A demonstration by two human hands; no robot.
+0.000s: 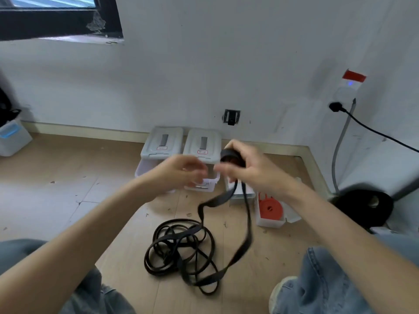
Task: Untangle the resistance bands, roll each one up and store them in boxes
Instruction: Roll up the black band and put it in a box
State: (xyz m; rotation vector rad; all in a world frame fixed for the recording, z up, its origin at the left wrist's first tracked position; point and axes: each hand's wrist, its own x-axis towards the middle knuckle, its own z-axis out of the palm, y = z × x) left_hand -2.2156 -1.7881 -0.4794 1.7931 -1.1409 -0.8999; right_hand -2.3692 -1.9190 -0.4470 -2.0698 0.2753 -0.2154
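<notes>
Indoors, on wooden floor (68, 177) | right hand (254, 168) gripping half-rolled black resistance band (231, 155) | left hand (183, 171) blurred, loosely curled, holding nothing | tangled bands (181, 248) below

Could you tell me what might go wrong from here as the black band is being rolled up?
1. The band's loose end runs down into the tangled pile on the floor; further rolling may drag or tighten the knot.
2. The roll sits in the right hand alone, while the left hand is blurred beside it, so it could spring loose.
</notes>
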